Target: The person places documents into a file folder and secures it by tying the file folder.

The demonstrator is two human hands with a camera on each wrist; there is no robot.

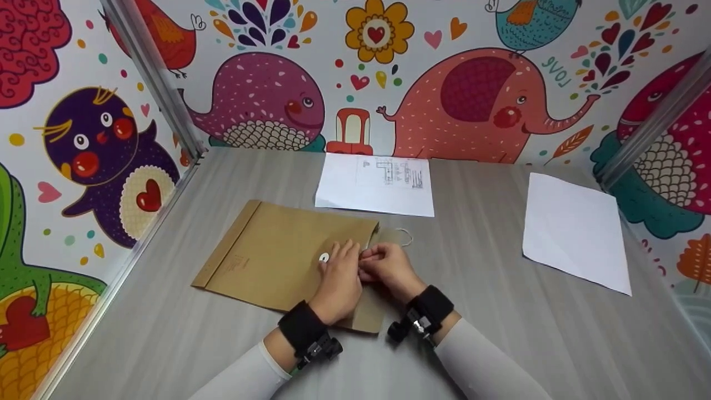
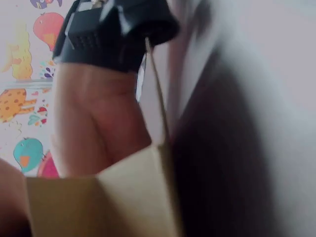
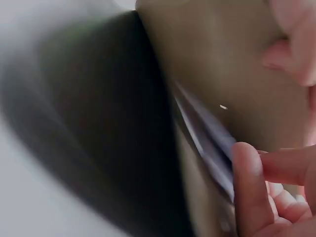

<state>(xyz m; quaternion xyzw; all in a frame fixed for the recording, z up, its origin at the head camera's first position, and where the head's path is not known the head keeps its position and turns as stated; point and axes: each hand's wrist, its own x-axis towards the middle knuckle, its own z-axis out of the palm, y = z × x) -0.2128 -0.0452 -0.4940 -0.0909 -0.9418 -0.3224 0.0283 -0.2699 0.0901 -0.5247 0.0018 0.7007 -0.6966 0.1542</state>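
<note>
A brown kraft document envelope [image 1: 289,239] lies flat on the table, its mouth turned to the right and its flap [image 1: 367,316] folded out. My left hand [image 1: 340,283] rests on the envelope beside the white tie button [image 1: 324,258], fingers stretched over the paper close to the mouth. At that mouth my right hand [image 1: 389,269] has thumb and forefinger brought together. In the right wrist view, pale sheets [image 3: 210,143] show inside the parted mouth, and the right thumb [image 3: 249,165] and forefinger pinch at their edge. The left wrist view shows the flap [image 2: 133,192] in front of the right wrist.
A white string loop [image 1: 406,236] lies beyond the flap. A sheet with a printed drawing [image 1: 375,186] lies at the back, and blank white paper [image 1: 575,233] lies on the right. Patterned panels in metal frames [image 1: 153,78] border the grey table [image 1: 466,222].
</note>
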